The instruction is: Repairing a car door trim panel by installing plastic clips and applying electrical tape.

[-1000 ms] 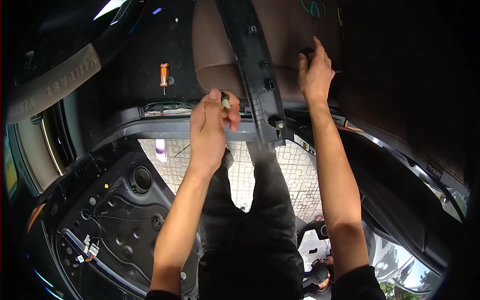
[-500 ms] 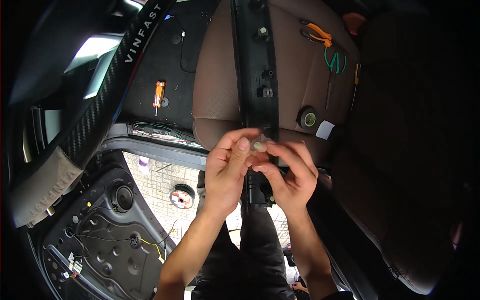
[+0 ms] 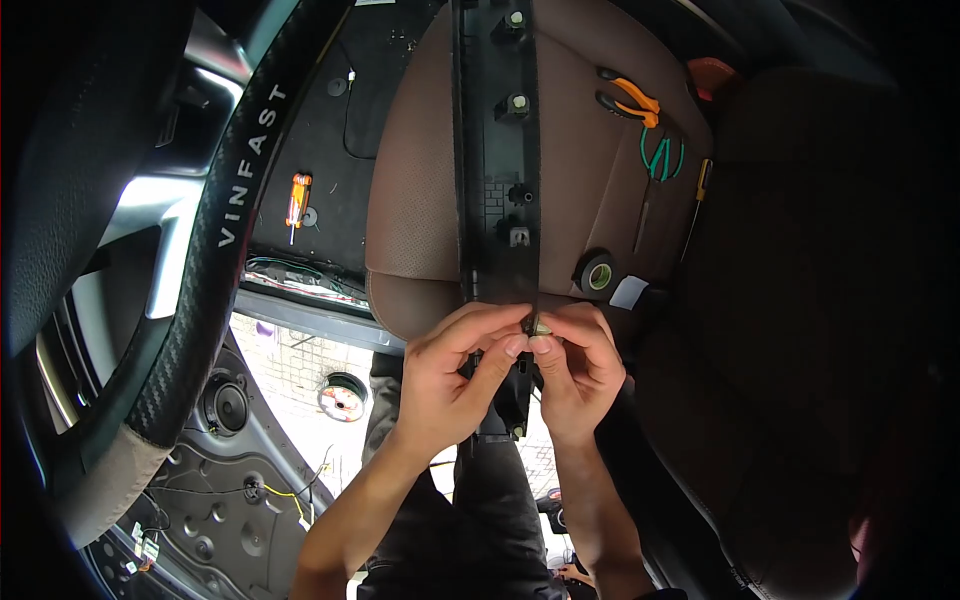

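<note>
My left hand (image 3: 445,375) and my right hand (image 3: 582,372) meet fingertip to fingertip over a long black plastic trim strip (image 3: 500,268). Both are closed in a pinch. Between their thumbs and forefingers is a small pale plastic clip (image 3: 542,327), mostly covered by the fingers; something dark shows beside it. Whether the clip touches the strip I cannot tell. The strip lies lengthwise over the brown seat (image 3: 415,200), its near end above my legs. Along its face sit mounts with pale clips, one a white clip (image 3: 517,103).
On the seat lie orange-handled pliers (image 3: 640,100), green-handled pliers (image 3: 660,160), a yellow-handled screwdriver (image 3: 703,180) and black tape (image 3: 597,272). An orange screwdriver (image 3: 299,200) rests on the floor mat. Left are the steering wheel (image 3: 225,240) and opened door (image 3: 215,490); a reel (image 3: 342,398) stands outside.
My fingertips have drawn closer together around the clip, which was more exposed before. The view has shifted, so the seat, tools and strip appear lower and slightly left.
</note>
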### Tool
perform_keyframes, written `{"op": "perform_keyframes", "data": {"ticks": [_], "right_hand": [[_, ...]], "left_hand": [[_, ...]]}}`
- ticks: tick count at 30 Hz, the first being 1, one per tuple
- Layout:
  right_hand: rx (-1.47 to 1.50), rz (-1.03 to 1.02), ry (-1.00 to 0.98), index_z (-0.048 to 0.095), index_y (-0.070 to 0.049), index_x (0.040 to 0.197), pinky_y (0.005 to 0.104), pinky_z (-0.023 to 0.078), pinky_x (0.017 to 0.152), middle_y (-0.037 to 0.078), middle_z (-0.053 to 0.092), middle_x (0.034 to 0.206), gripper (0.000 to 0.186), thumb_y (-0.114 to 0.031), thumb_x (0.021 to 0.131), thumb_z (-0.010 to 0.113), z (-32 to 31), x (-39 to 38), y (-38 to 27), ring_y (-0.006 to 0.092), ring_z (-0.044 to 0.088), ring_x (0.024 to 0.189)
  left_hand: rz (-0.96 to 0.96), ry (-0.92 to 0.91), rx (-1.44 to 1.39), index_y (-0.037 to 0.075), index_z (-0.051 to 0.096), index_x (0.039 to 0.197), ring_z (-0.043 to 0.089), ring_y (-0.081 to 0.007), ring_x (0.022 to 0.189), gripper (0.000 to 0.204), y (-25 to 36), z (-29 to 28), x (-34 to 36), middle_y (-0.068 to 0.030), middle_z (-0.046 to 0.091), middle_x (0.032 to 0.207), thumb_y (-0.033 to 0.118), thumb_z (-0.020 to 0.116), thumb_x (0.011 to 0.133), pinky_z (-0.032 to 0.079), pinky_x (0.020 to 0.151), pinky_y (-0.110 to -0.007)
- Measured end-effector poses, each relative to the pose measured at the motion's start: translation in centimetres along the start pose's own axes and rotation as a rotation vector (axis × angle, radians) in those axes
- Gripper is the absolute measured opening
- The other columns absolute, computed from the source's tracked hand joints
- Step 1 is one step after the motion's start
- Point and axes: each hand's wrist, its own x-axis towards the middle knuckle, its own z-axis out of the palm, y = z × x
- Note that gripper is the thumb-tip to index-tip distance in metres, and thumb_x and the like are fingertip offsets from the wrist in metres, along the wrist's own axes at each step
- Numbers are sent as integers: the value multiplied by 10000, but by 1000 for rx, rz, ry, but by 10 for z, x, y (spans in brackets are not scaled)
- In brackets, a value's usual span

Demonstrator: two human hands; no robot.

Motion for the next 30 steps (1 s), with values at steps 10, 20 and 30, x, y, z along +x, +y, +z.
{"op": "perform_keyframes", "data": {"ticks": [10,20,30], "right_hand": [[10,-30,-51,711,19,1000,258,495,668,103,660,894,173,47,832,742,-4,6,1,173,613,818],[-26,-39,-75,706,19,966,255,492,644,103,661,882,165,42,813,763,-2,7,3,172,614,807],[14,-17,-124,675,20,1008,275,514,684,119,662,936,204,59,823,751,4,5,1,179,617,828]], "left_hand": [[57,-135,193,-60,673,1149,697,-154,843,224,9,-11,12,-138,687,961,-56,611,934,560,730,-237],[218,-113,391,-29,665,1137,719,-207,778,286,13,-13,13,-139,700,935,-85,630,859,578,657,-284],[398,14,598,-41,644,1097,691,-262,736,278,0,-4,12,-148,679,945,-94,641,824,566,621,-323]]}}
